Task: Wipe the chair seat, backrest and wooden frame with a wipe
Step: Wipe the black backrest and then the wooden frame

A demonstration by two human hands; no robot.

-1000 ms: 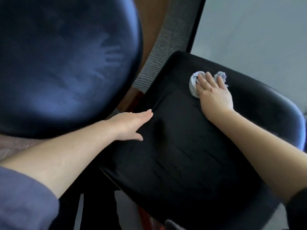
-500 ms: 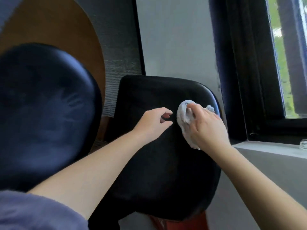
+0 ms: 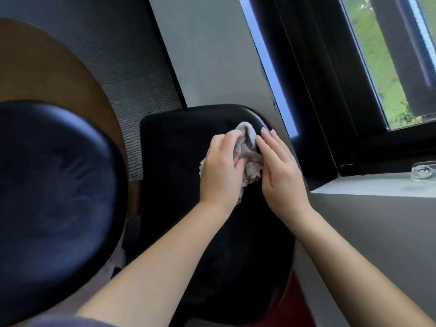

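A black padded chair seat point(image 3: 184, 232) fills the middle of the head view. Over its far part, my left hand point(image 3: 221, 171) is closed on a crumpled grey-white wipe point(image 3: 250, 159). My right hand point(image 3: 280, 171) is beside it with flat, extended fingers that touch the wipe's right side. Part of the wipe is hidden behind my left hand. A strip of reddish-brown wooden frame point(image 3: 295, 303) shows below the seat's near right edge.
A second black padded chair point(image 3: 52, 197) stands close on the left. A round wooden table top point(image 3: 47, 76) lies behind it. A grey wall ledge point(image 3: 377, 185) and a dark window frame point(image 3: 330, 102) stand on the right.
The view has tilted up towards the window. The wipe was under my right hand on the seat; now my left hand has taken hold of it and my right fingers have flattened.
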